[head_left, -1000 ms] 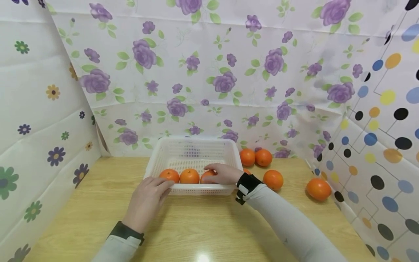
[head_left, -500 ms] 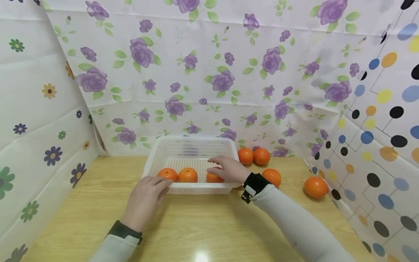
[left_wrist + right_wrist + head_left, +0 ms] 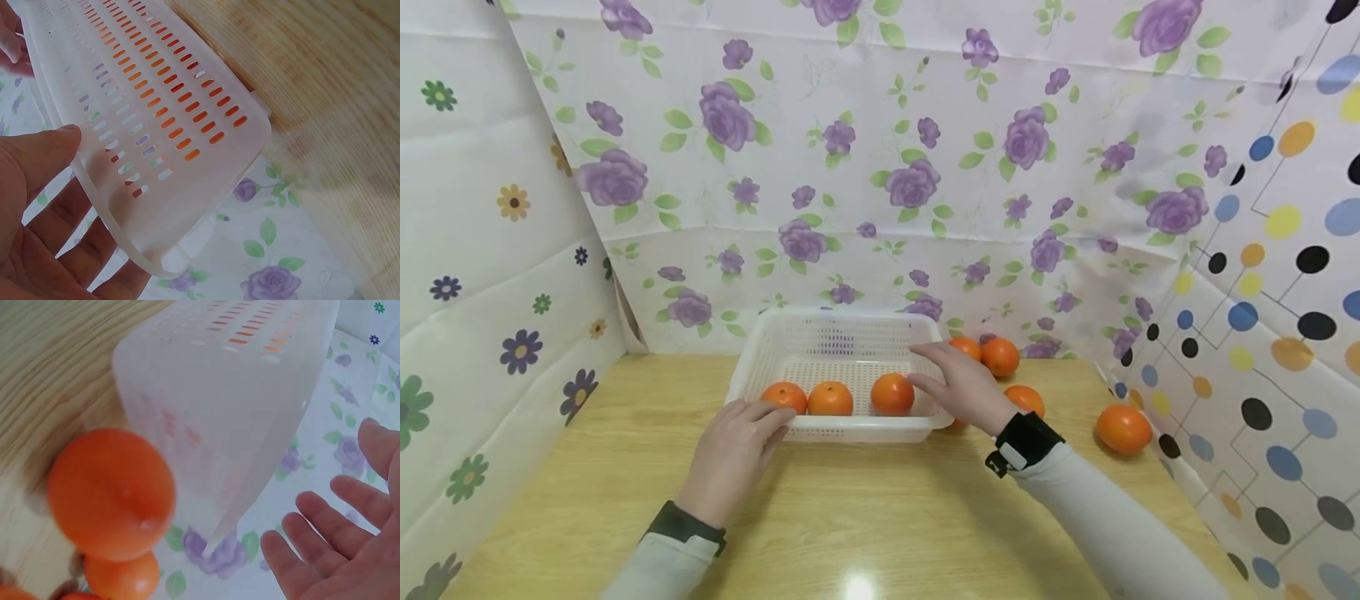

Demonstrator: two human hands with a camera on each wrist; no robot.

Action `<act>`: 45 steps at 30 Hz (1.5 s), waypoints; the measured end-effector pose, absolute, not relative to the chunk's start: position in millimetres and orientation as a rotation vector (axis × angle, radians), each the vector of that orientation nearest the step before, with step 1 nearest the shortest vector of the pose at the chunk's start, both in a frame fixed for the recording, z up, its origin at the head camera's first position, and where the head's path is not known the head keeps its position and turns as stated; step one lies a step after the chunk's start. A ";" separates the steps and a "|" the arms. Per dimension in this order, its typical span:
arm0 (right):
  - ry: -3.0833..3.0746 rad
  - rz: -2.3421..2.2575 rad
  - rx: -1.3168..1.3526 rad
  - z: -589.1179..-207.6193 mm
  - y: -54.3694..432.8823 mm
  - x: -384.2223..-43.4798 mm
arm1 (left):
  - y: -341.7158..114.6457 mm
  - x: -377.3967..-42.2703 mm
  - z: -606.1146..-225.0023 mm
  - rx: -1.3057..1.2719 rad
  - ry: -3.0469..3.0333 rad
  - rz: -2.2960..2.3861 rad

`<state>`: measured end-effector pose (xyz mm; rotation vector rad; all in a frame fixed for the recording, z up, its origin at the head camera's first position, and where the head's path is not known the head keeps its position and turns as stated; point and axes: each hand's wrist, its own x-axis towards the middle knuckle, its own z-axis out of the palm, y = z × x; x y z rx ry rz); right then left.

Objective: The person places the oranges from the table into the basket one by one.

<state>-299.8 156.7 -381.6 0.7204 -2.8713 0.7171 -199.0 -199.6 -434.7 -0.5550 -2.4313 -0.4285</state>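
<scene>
A white perforated plastic basket (image 3: 857,429) stands at the back of the table with three oranges along its near side: a left orange (image 3: 785,396), a middle orange (image 3: 831,400) and a right orange (image 3: 892,394). My left hand (image 3: 727,458) holds the basket's near left rim; the left wrist view has the thumb (image 3: 47,153) on one side of the wall and the fingers on the other. Over the basket's right end hovers my right hand (image 3: 968,387), fingers extended and holding nothing. In the right wrist view, an orange (image 3: 112,494) lies outside the basket.
Right of the basket lie several more oranges, among them a back orange (image 3: 1000,357), one partly behind the right wrist (image 3: 1026,400) and a far-right orange (image 3: 1123,429). Flowered cloth (image 3: 850,167) hangs behind the wooden table (image 3: 820,517); dotted cloth (image 3: 1262,375) hangs at right.
My right hand has let go of the right orange in the basket and moved right and up, away from it. That orange now sits slightly farther right. My left hand stays on the rim.
</scene>
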 end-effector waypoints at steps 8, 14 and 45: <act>-2.741 0.645 0.701 -388.9 185.4 -283.1 | -200.4 -201.2 -432.9 -0.567 -2.433 -0.403; -2.689 0.599 0.640 -401.0 209.7 -274.2 | -199.6 -202.1 -431.1 -0.558 -2.465 -0.391; -2.757 0.478 0.621 -454.5 215.0 -284.6 | -198.0 -198.4 -434.2 -0.535 -2.455 -0.409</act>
